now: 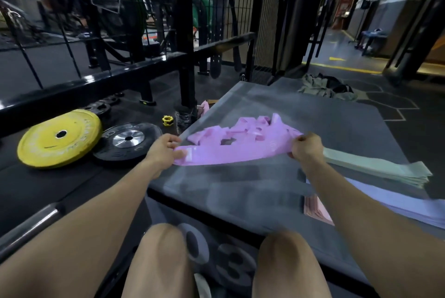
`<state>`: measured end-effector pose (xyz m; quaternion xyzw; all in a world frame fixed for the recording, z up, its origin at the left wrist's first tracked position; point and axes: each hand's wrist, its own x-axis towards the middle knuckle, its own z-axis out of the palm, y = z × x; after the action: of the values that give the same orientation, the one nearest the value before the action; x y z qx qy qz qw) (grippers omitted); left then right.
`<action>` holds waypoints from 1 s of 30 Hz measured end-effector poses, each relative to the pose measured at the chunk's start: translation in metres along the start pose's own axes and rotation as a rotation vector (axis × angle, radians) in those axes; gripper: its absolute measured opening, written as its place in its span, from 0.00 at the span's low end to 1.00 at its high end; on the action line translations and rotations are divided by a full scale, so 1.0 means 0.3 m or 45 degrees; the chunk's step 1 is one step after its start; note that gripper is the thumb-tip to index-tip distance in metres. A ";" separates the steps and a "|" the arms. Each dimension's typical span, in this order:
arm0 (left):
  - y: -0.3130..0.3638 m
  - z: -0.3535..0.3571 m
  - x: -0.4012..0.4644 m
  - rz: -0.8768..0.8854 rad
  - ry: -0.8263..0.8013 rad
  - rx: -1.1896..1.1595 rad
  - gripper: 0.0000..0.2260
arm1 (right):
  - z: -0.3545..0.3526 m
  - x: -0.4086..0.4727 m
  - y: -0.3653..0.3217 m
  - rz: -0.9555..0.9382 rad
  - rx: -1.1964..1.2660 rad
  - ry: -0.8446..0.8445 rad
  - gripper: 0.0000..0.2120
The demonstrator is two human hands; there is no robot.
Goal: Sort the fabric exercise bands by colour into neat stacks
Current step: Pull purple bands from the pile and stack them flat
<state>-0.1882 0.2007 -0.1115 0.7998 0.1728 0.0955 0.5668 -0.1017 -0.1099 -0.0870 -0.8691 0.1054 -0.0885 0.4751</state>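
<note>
Person seated at a grey padded surface [277,191], knees against its near edge. Left hand [161,150] and right hand [307,147] each held one end of a single pink band [231,153], stretched flat between them just above the surface. Grip, left: fingers curled over the end, thumb under it. Grip, right: closed in a pinch on the other end.

Directly behind the held band lay a loose pink pile [245,129], tangled, unsorted, touching the surface. To the person's right, a stack of pale green bands [375,165] lay squared up; nearer, a lavender stack [395,203] and a corner of a salmon-pink stack [317,211], partly hidden by the right forearm.

Step in hand, as judged: one band pulled straight before stacking. Green, lavender and salmon look done; the pink pile remained.

Next move would call for laying this band flat in a free patch of the surface, ends aligned, to start or extend a pink stack, clear of the tangle.

Floor at left: yellow weight plate [60,137], black plate [127,140].
</note>
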 end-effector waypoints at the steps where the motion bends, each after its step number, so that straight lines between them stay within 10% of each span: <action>1: -0.023 0.001 0.009 -0.032 0.019 0.007 0.15 | 0.023 0.001 0.027 -0.003 -0.029 -0.022 0.08; 30: -0.205 0.126 0.089 -0.103 0.280 0.262 0.09 | 0.179 -0.046 0.273 0.129 -0.367 -0.034 0.14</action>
<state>-0.1607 0.1962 -0.1833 0.8307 0.2747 0.1415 0.4630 -0.1095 -0.1060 -0.1856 -0.9230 0.1544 -0.0370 0.3506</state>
